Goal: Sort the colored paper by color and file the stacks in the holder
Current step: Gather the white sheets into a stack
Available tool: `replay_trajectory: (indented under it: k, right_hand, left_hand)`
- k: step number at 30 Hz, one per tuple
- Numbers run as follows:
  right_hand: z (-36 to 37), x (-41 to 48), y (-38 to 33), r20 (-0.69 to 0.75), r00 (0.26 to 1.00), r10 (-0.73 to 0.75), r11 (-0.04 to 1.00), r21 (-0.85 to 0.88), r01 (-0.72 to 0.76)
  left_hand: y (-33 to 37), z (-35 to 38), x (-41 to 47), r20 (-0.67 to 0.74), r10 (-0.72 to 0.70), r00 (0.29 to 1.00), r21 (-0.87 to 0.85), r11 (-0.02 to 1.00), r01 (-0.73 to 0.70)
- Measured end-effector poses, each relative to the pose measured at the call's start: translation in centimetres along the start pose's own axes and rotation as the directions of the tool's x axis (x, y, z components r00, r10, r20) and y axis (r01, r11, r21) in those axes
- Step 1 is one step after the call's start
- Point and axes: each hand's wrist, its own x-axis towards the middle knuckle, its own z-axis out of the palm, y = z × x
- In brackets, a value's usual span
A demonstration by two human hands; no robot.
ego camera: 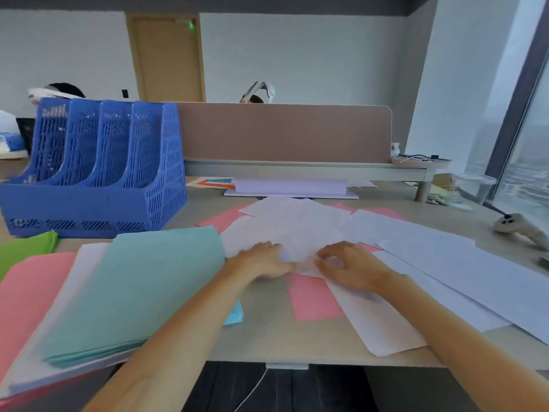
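step: sorting loose white sheets [297,227] right of holder [95,173] | left hand [264,260] flat on them | right hand [347,269] pinching one | next: likely lift it off pink sheet [315,298]

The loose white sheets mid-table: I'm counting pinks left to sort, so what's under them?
Pink paper pokes out from under the white sheets: one sheet nearest the camera, more at the far left and far right. Any sheets fully covered cannot be seen.
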Motion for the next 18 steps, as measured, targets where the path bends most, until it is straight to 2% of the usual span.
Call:
replay_trajectory:
  k: [2,5,6,8,10,12,14,18]
  right_hand:
    - [-0.8,0.3,0.3,-0.053,0.999,0.011,0.992,0.125,-0.004]
    - [-1.0,0.5,1.0,-0.092,0.986,0.139,0.894,0.439,-0.085]
    - [-0.8,0.6,1.3,-0.111,0.977,0.18,0.879,0.464,-0.109]
    - [-0.4,1.2,2.2,-0.149,0.961,0.234,0.936,0.304,-0.181]
    - [-0.2,1.4,3.2,-0.061,0.953,0.296,0.953,0.082,-0.291]
    - [-0.1,1.6,4.4,0.011,0.944,0.331,0.943,-0.04,-0.33]
    - [0.2,1.6,5.4,0.028,0.95,0.31,0.948,-0.083,-0.307]
    - [0.1,2.3,5.2,-0.149,0.947,0.285,0.957,-0.014,-0.291]
  left_hand:
    - [0.7,0.1,0.9,-0.006,-0.014,1.0,0.004,1.0,0.014]
    - [1.7,0.2,2.1,-0.035,0.002,0.999,0.019,1.0,-0.001]
    - [1.9,0.3,2.7,-0.047,0.01,0.999,0.009,1.0,-0.01]
    - [2.2,0.7,3.6,-0.066,0.037,0.997,-0.022,0.999,-0.039]
    - [2.1,0.9,4.2,-0.075,0.075,0.994,-0.06,0.995,-0.08]
    - [1.7,0.7,4.4,-0.059,0.094,0.994,-0.091,0.991,-0.099]
    - [1.3,0.4,4.5,-0.035,0.091,0.995,-0.11,0.989,-0.094]
    - [0.6,-0.2,4.4,0.023,0.161,0.987,-0.217,0.964,-0.152]
